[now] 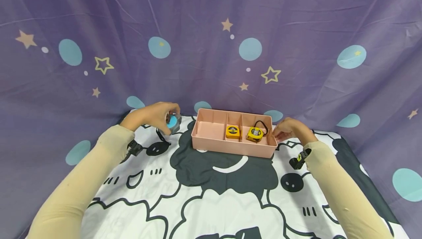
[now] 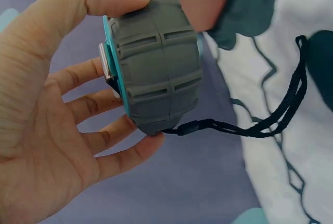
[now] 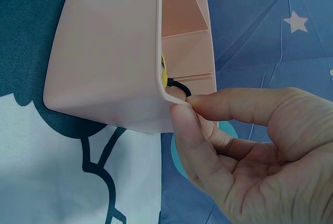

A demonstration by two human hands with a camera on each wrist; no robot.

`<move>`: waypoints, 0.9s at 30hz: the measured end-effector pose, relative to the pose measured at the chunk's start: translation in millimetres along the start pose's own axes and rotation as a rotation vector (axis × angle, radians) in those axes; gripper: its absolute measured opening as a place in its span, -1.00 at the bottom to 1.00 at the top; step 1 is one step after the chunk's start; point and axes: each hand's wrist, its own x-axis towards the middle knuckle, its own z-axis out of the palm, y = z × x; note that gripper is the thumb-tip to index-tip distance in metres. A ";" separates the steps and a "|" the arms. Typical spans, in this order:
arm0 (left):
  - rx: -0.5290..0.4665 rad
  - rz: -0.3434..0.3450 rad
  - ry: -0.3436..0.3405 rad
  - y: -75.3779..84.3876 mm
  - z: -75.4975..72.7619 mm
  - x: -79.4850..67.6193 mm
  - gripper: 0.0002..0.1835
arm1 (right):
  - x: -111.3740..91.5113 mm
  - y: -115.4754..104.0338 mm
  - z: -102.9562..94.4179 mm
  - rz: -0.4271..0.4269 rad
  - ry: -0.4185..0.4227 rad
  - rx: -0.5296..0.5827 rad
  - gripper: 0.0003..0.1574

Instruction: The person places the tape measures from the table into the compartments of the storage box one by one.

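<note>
My left hand (image 1: 152, 116) grips a tape measure (image 1: 172, 121) with a blue face, just left of the box. In the left wrist view its grey ribbed edge (image 2: 162, 63) lies between thumb and fingers, and a black wrist strap (image 2: 268, 129) trails from it. My right hand (image 1: 291, 128) pinches the right end rim of a pink divided box (image 1: 230, 149), thumb on one side of the wall in the right wrist view. Inside the box, a small yellow tape measure (image 1: 233, 132) sits in the middle compartment. Another yellow tape measure (image 1: 255, 135) with a black strap occupies the right compartment.
A white cloth (image 1: 132, 209) with black cartoon prints covers the table. Behind it hangs a purple curtain (image 1: 204, 19) with stars and blue dots, close to the box's back side. The box's left compartment (image 1: 211, 127) shows only its bare floor.
</note>
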 end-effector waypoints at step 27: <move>0.134 0.125 0.098 93.4 -66.7 45.4 -0.32 | -0.8 -1.7 0.9 0.011 0.019 -0.003 -0.71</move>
